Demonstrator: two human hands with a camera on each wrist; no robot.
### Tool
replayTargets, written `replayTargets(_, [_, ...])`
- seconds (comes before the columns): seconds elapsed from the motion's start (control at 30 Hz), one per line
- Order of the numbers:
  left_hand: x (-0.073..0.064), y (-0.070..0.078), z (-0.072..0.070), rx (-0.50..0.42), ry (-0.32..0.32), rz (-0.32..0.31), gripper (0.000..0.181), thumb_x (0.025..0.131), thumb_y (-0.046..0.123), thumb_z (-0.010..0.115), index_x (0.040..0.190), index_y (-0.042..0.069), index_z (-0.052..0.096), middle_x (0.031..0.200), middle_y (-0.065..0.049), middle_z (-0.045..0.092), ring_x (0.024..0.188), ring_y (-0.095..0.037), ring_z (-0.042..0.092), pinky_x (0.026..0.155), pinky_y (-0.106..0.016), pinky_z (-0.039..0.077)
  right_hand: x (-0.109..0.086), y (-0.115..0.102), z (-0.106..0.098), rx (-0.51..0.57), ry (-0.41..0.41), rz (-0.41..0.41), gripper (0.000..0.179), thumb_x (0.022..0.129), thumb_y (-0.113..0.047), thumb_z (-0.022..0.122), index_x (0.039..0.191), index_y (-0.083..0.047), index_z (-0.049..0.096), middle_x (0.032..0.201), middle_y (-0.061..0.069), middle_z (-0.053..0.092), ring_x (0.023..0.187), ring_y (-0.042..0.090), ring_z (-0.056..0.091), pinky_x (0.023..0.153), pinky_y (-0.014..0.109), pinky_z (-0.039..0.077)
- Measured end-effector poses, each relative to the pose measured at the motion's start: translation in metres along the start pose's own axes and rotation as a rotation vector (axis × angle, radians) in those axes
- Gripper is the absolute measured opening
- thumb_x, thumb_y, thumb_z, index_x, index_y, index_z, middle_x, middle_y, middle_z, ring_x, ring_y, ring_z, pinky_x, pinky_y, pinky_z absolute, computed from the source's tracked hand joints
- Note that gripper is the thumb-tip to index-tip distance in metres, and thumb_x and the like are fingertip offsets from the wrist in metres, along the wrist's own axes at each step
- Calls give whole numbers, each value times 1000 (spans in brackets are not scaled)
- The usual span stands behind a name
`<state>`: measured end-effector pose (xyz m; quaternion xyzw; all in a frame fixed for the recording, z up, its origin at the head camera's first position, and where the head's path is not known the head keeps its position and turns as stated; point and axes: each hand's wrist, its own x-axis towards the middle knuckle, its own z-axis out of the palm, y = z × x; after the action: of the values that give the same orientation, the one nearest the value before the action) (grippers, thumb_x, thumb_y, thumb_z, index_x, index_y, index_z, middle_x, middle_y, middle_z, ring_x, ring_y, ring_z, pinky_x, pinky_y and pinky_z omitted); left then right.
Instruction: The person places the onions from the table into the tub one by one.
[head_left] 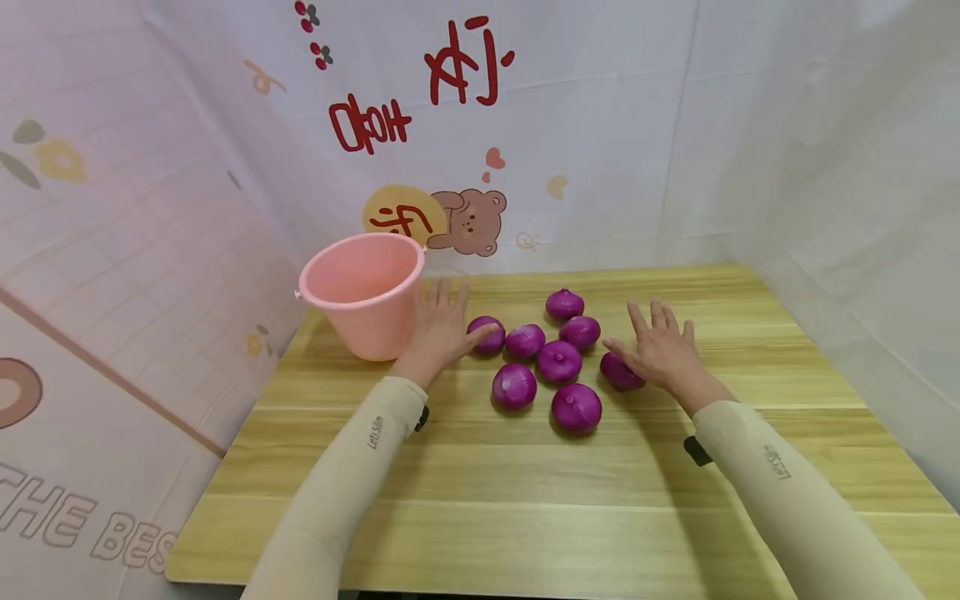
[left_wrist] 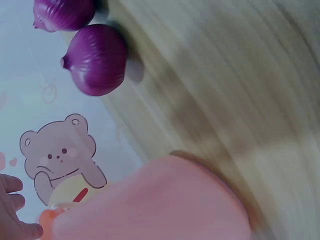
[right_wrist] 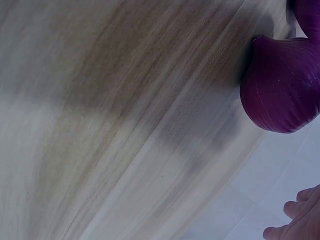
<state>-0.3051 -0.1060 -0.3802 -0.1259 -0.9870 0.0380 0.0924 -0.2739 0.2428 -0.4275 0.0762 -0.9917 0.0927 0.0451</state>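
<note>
Several purple onions (head_left: 558, 362) lie in a loose group on the wooden table. To their left stands a pink bucket (head_left: 378, 329). My left hand (head_left: 438, 330) is spread between the bucket and the leftmost onion (head_left: 486, 340), holding nothing; its thumb reaches across in front of that onion. My right hand (head_left: 663, 348) has its fingers extended, with the thumb over the rightmost onion (head_left: 619, 375), which it partly hides. Whether either hand touches anything, I cannot tell. The left wrist view shows the bucket (left_wrist: 160, 205) close by; an onion (right_wrist: 282, 85) appears in the right wrist view.
The wooden table (head_left: 480, 508) ends at a white printed curtain (head_left: 600, 125) behind, with more cloth along the left and right sides. A bear drawing (head_left: 474, 221) is on the curtain behind the bucket.
</note>
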Motion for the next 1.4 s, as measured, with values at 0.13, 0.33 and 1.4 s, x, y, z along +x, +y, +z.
replayTargets(0.13, [1,-5,-8,46,46,12,101,72,83,16,146,15,8,146,-22,11,134,-36,7,104,-54,-2,-1,0,1,2,5,-6,88,85,-68,32,145,-8,12,144,30,5,130,47,6,94,69,3])
replayTargets(0.33, [2,-14,-20,57,125,8,95,76,78,31,145,13,17,142,-23,20,131,-36,16,102,-54,15,-2,1,4,0,23,-20,88,84,-67,34,145,-8,13,143,31,8,128,49,9,94,69,7])
replayTargets(1.4, [-23,-140,-51,-295,131,-298,104,73,76,41,141,1,19,139,-28,19,128,-43,14,95,-66,7,-8,7,7,5,16,-10,86,85,-66,34,144,-5,17,142,31,12,127,47,16,97,64,12])
